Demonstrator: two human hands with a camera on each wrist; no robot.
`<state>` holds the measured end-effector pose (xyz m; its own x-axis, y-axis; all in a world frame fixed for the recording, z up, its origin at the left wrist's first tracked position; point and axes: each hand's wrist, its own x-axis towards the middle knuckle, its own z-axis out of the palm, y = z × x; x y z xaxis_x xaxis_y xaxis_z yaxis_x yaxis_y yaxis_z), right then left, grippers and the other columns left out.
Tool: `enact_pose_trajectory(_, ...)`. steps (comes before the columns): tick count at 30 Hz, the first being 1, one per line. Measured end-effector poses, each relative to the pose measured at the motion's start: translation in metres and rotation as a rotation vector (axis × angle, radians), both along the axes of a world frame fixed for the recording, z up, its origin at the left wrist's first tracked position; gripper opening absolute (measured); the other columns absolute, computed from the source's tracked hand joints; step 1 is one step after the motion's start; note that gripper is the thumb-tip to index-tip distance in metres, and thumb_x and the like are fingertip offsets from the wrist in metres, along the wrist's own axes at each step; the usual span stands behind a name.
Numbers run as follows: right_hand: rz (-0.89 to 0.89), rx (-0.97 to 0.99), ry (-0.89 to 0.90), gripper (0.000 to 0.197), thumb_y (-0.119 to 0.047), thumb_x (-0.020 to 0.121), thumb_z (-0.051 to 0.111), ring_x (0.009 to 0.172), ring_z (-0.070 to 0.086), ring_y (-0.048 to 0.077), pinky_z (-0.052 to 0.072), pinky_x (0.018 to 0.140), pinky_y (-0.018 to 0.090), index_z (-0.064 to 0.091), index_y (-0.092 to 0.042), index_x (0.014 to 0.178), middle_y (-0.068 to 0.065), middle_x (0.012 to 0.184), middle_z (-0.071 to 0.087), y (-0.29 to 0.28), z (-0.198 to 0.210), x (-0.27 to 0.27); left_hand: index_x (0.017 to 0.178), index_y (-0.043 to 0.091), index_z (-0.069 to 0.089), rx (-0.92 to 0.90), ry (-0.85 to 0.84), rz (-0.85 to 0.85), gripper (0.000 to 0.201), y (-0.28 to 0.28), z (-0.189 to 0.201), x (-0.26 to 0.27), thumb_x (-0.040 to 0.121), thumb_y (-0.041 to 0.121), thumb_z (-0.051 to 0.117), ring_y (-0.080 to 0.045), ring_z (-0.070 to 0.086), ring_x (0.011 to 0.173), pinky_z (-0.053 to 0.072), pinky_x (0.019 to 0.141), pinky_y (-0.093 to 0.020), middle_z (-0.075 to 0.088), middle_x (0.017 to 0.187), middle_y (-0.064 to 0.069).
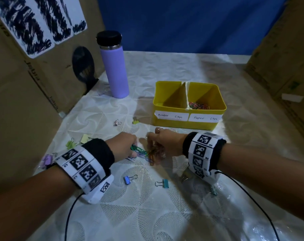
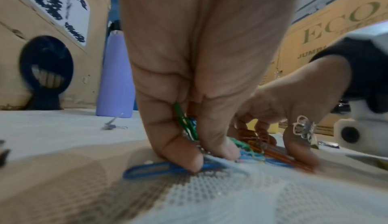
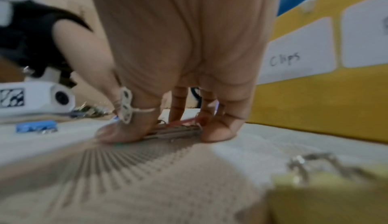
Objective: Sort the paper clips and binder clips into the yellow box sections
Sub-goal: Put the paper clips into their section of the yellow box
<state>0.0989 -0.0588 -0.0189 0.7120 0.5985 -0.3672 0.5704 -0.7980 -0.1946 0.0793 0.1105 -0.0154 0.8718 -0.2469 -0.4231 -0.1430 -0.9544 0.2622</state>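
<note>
The yellow box (image 1: 215,111) stands mid-table with two labelled sections. The "Binder Clips" section on the left looks empty, and coloured paper clips (image 1: 199,105) lie in the "Paper Clips" section on the right. In front of the box, both hands meet over a small heap of paper clips (image 1: 144,153) on the cloth. My left hand (image 1: 133,148) (image 2: 210,156) grips green paper clips (image 2: 186,124), its fingertips down on a blue paper clip (image 2: 151,169). My right hand (image 1: 154,148) (image 3: 168,133) pinches a bunch of paper clips (image 3: 178,128) against the table.
Several binder clips lie loose: pink (image 1: 117,122), lime (image 1: 135,120), yellow (image 1: 85,138), green (image 1: 70,144), purple (image 1: 46,160), blue (image 1: 129,179), teal (image 1: 162,183). A purple bottle (image 1: 115,66) stands at the back left. Cardboard walls flank both sides.
</note>
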Motion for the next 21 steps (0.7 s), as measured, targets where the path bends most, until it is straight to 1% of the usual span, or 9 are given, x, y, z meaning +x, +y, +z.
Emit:
enact_pose_trajectory(2, -0.011, -0.02, -0.012, 0.036, -0.01, 0.087, 0.057, 0.111, 0.053, 0.035, 0.044, 0.091, 0.036, 0.049, -0.006, 0.122, 0.02, 0.124, 0.051, -0.002, 0.001, -0.001, 0.116, 0.006, 0.055, -0.012, 0.038, 0.023, 0.032, 0.007, 0.003, 0.003, 0.088, 0.018, 0.062, -0.024, 0.057, 0.099, 0.041, 0.076, -0.025, 0.056, 0.12, -0.013)
enact_pose_trajectory(5, -0.047, -0.031, -0.009, 0.027, -0.004, 0.092, 0.046, 0.113, 0.055, 0.031, 0.043, 0.093, 0.033, 0.055, -0.002, 0.117, 0.017, 0.122, 0.059, -0.013, 0.001, -0.003, 0.103, 0.003, 0.061, -0.054, 0.063, 0.021, 0.023, 0.015, 0.012, 0.011, 0.086, 0.018, 0.065, -0.017, 0.058, 0.067, 0.047, 0.062, -0.026, 0.065, 0.08, -0.005)
enact_pose_trajectory(7, -0.043, -0.051, -0.007, 0.028, -0.002, 0.092, 0.043, 0.114, 0.055, 0.029, 0.043, 0.092, 0.031, 0.057, -0.003, 0.116, 0.015, 0.122, 0.06, -0.021, 0.003, -0.007, 0.094, 0.006, 0.064, -0.08, 0.034, -0.005, 0.017, 0.016, 0.024, 0.02, 0.085, 0.02, 0.066, -0.013, 0.058, 0.059, 0.049, 0.06, -0.019, 0.061, 0.067, 0.001)
enact_pose_trajectory(9, -0.052, -0.002, 0.048, 0.024, -0.001, 0.091, 0.045, 0.104, 0.059, 0.026, 0.044, 0.083, 0.031, 0.061, -0.005, 0.109, 0.014, 0.114, 0.063, -0.031, 0.005, -0.009, 0.086, 0.013, 0.065, -0.131, -0.003, -0.059, 0.009, 0.007, 0.041, 0.028, 0.085, 0.022, 0.066, -0.003, 0.056, 0.05, 0.044, 0.052, -0.009, 0.063, 0.068, 0.001)
enact_pose_trajectory(12, -0.202, 0.263, 0.199, 0.014, -0.002, 0.091, 0.048, 0.064, 0.058, 0.008, 0.05, 0.062, 0.026, 0.056, -0.014, 0.087, 0.004, 0.076, 0.06, -0.056, 0.023, -0.011, 0.078, 0.021, 0.06, -0.281, -0.008, -0.107, 0.008, -0.016, 0.07, 0.04, 0.084, 0.023, 0.066, 0.007, 0.055, 0.043, 0.044, 0.053, -0.008, 0.061, 0.063, 0.007)
enact_pose_trajectory(14, -0.297, 0.434, 0.206, 0.014, -0.011, 0.093, 0.05, 0.057, 0.06, 0.003, 0.051, 0.057, 0.017, 0.055, -0.017, 0.081, -0.005, 0.067, 0.058, -0.077, 0.044, -0.008, 0.075, 0.025, 0.06, -0.396, -0.026, -0.109, 0.011, -0.036, 0.085, 0.051, 0.084, 0.023, 0.066, 0.005, 0.057, 0.047, 0.046, 0.057, -0.012, 0.061, 0.062, 0.008)
enact_pose_trajectory(17, -0.457, 0.722, 0.178, 0.02, -0.01, 0.093, 0.05, 0.048, 0.057, -0.006, 0.048, 0.051, 0.006, 0.055, -0.015, 0.074, -0.003, 0.065, 0.053, -0.107, 0.077, 0.005, 0.075, 0.021, 0.058, -0.661, -0.071, -0.06, 0.013, -0.08, 0.097, 0.074, 0.085, 0.017, 0.064, 0.001, 0.058, 0.05, 0.049, 0.06, -0.016, 0.059, 0.065, 0.003)
enact_pose_trajectory(20, -0.674, 0.901, 0.122, 0.025, -0.005, 0.092, 0.05, 0.047, 0.056, 0.0, 0.048, 0.046, 0.005, 0.054, -0.009, 0.068, 0.002, 0.064, 0.049, -0.131, 0.095, 0.034, 0.08, 0.009, 0.059, -0.858, -0.107, 0.086, 0.007, -0.126, 0.094, 0.101, 0.086, 0.01, 0.063, 0.004, 0.055, 0.038, 0.05, 0.052, -0.009, 0.054, 0.068, 0.0)
enact_pose_trajectory(21, -0.733, 0.899, 0.085, 0.027, -0.005, 0.092, 0.051, 0.048, 0.055, 0.002, 0.048, 0.044, 0.006, 0.054, -0.01, 0.065, 0.003, 0.063, 0.049, -0.136, 0.096, 0.044, 0.079, 0.008, 0.06, -0.887, -0.102, 0.129, 0.007, -0.139, 0.091, 0.108, 0.085, 0.009, 0.064, 0.003, 0.056, 0.04, 0.054, 0.056, -0.012, 0.055, 0.069, -0.002)
